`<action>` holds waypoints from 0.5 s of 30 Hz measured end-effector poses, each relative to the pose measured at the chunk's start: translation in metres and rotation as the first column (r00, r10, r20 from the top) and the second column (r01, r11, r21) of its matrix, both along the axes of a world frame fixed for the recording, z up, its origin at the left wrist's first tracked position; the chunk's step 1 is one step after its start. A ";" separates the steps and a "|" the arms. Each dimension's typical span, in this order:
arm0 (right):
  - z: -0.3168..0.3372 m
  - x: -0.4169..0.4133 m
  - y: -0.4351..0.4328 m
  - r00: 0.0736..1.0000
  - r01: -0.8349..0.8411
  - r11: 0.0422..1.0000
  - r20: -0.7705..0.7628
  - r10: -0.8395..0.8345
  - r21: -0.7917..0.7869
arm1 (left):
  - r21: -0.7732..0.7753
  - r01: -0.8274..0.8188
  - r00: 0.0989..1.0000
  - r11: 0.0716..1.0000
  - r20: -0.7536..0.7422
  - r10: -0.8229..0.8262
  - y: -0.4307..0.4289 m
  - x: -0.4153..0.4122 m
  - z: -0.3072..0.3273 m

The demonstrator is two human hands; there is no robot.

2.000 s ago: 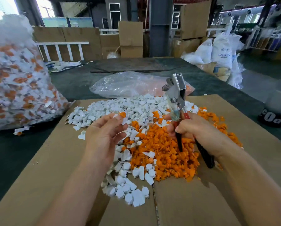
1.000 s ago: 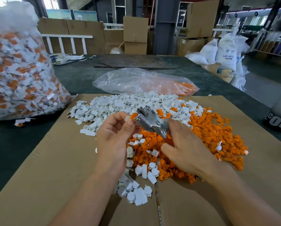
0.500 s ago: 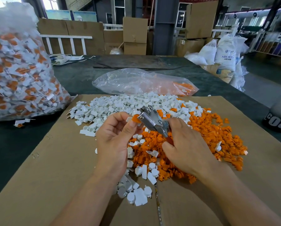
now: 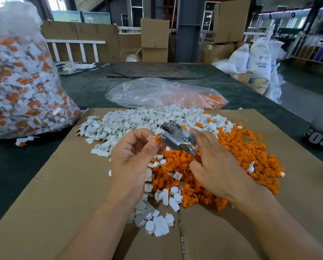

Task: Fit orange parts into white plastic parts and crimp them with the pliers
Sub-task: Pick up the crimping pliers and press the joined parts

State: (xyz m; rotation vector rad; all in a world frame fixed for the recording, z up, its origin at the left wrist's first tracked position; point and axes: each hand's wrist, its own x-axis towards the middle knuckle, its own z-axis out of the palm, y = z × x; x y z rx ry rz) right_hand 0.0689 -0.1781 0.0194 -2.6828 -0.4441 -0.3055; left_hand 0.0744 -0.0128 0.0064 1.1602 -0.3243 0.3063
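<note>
Head view: left hand (image 4: 132,162) pinches a white-and-orange piece (image 4: 154,138) at the nose of the pliers (image 4: 175,140). Right hand (image 4: 216,169) grips the pliers, handles hidden under its palm. White parts (image 4: 138,119) and orange parts (image 4: 241,152) lie heaped on cardboard (image 4: 63,194).

Pliers (image 4: 176,138) against left-hand (image 4: 132,162) part (image 4: 154,138)

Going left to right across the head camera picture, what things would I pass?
First the big bag of white-and-orange parts → left hand → small part it pinches → pliers → right hand → black-based container at the edge.
</note>
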 end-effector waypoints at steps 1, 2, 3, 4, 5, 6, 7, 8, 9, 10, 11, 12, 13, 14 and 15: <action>0.000 0.000 0.000 1.000 -0.001 1.000 -0.006 0.001 0.001 | 0.007 0.000 1.000 1.000 0.009 0.000 0.001 0.000 0.000; 0.000 -0.001 -0.001 1.000 -0.002 1.000 -0.010 0.002 0.005 | 0.014 0.002 1.000 1.000 0.020 -0.003 0.001 0.000 0.000; 0.000 -0.001 -0.001 1.000 -0.005 1.000 -0.013 0.005 0.008 | 0.020 0.008 1.000 1.000 0.030 -0.008 0.002 0.000 0.000; 0.000 -0.001 -0.002 1.000 -0.007 1.000 -0.015 0.007 0.008 | 0.025 0.015 0.999 1.000 0.040 -0.015 0.003 0.000 0.000; 0.000 0.000 -0.002 1.000 -0.007 1.000 -0.019 0.007 0.006 | 0.030 0.021 0.999 0.999 0.047 -0.022 0.003 0.000 0.000; 0.000 0.000 -0.003 1.000 -0.007 1.000 -0.027 0.007 0.001 | 0.039 0.025 0.998 0.999 0.052 -0.027 0.004 0.000 0.000; 0.000 0.000 -0.004 0.999 -0.008 1.000 -0.035 0.007 -0.004 | 0.049 0.027 0.998 0.998 0.054 -0.030 0.004 0.000 0.000; 0.000 0.000 -0.004 0.999 -0.009 1.000 -0.039 0.009 -0.007 | 0.059 0.029 0.998 0.998 0.054 -0.032 0.004 0.001 0.000; 0.000 0.000 -0.004 0.999 -0.012 1.000 -0.037 0.012 -0.011 | 0.066 0.032 0.998 0.997 0.052 -0.035 0.005 0.001 0.000; 0.001 0.000 -0.005 0.999 -0.014 1.000 -0.030 0.014 -0.018 | 0.068 0.038 0.998 0.997 0.046 -0.041 0.005 0.002 0.000; 0.001 0.000 -0.005 1.000 -0.015 1.000 -0.023 0.015 -0.027 | 0.065 0.046 0.998 0.997 0.037 -0.048 0.006 0.002 0.000; 0.001 0.000 -0.005 1.000 -0.016 0.999 -0.015 0.015 -0.035 | 0.064 0.053 0.998 0.997 0.028 -0.055 0.006 0.003 0.000; 0.001 0.000 -0.005 1.000 -0.017 0.999 -0.010 0.017 -0.042 | 0.067 0.059 0.998 0.996 0.025 -0.061 0.007 0.003 0.001; 0.001 0.000 -0.004 1.000 -0.021 0.998 -0.006 0.021 -0.051 | 0.074 0.064 0.997 0.995 0.027 -0.066 0.007 0.003 0.001; 0.001 0.000 -0.004 1.000 -0.025 0.998 -0.001 0.025 -0.063 | 0.084 0.069 0.997 0.994 0.033 -0.072 0.008 0.003 0.002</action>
